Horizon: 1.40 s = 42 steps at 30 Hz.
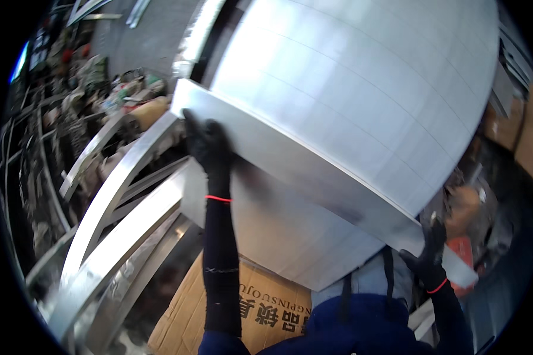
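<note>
A long, flat silver metal profile [314, 168] runs slantwise in front of me, from upper left to lower right. My left hand [209, 145], in a black glove, holds it near its left end, fingers reaching up over its face; some blur covers them. At the profile's right end my right hand [426, 251], also gloved in black, grips the corner with thumb and fingers spread apart around it. Directly behind the profile lies a wide stack of silver panels [361, 89] with thin seams. Another smooth metal sheet [284, 236] shows below the profile.
Curved metal bars [121, 183] fan out at the left, beside a jumble of scrap and rags [95, 89]. A printed cardboard box [183, 302] lies below my left forearm. Near my right hand is a red object [461, 251]; brown cardboard [530, 136] stands at the far right.
</note>
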{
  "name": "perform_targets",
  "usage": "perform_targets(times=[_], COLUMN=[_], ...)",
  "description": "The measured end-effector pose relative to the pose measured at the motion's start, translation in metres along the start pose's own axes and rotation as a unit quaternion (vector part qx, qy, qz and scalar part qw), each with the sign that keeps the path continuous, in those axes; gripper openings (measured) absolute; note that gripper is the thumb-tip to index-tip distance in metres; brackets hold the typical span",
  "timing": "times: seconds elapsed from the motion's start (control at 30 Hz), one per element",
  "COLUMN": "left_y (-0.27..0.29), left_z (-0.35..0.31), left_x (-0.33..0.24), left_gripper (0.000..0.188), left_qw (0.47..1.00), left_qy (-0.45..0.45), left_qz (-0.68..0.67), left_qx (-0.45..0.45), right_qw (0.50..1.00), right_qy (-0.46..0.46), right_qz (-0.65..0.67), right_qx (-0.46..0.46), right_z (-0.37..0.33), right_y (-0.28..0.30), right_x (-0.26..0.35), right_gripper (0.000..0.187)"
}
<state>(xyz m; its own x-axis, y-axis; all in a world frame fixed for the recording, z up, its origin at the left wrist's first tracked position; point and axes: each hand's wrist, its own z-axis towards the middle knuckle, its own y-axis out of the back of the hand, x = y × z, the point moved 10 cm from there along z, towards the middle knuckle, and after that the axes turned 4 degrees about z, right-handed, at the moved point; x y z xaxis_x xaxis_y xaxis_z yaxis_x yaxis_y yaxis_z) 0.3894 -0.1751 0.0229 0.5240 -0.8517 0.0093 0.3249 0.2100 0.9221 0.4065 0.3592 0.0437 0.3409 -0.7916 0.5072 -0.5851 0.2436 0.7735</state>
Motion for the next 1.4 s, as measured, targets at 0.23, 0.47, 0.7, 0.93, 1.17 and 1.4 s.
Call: perform_targets(times=[0.23,0.47,0.7,0.93,1.17,1.4], left_y=[-0.003,0.0,0.01,0.011,0.01,0.003], left_z=[0.008,0.011,0.012,0.012,0.014,0.01], left_x=[0.007,-0.001,-0.008,-0.008,-0.011,0.0], left_gripper=[0.061,0.063,0.066,0.067,0.066,0.062], left_qw=[0.973,0.984,0.996,0.997,0.997,0.987], left_qy=[0.163,0.133,0.079,0.069,0.066,0.122], left_qz=[-0.089,-0.05,-0.034,-0.039,-0.028,-0.032], left_qx=[0.135,0.11,0.036,0.02,0.024,0.095], right_qw=[0.932,0.872,0.902,0.898,0.909,0.916], right_qy=[0.239,0.292,0.356,0.374,0.385,0.384], right_qz=[0.23,0.391,0.232,0.212,0.146,0.114], right_qx=[-0.148,-0.029,-0.071,-0.095,-0.06,0.025], right_z=[0.196,0.369,0.401,0.399,0.387,0.343], right_y=[0.059,0.004,-0.008,-0.014,-0.014,-0.017], right_x=[0.142,0.258,0.307,0.31,0.307,0.267], right_gripper=[0.022,0.013,0.015,0.015,0.014,0.017])
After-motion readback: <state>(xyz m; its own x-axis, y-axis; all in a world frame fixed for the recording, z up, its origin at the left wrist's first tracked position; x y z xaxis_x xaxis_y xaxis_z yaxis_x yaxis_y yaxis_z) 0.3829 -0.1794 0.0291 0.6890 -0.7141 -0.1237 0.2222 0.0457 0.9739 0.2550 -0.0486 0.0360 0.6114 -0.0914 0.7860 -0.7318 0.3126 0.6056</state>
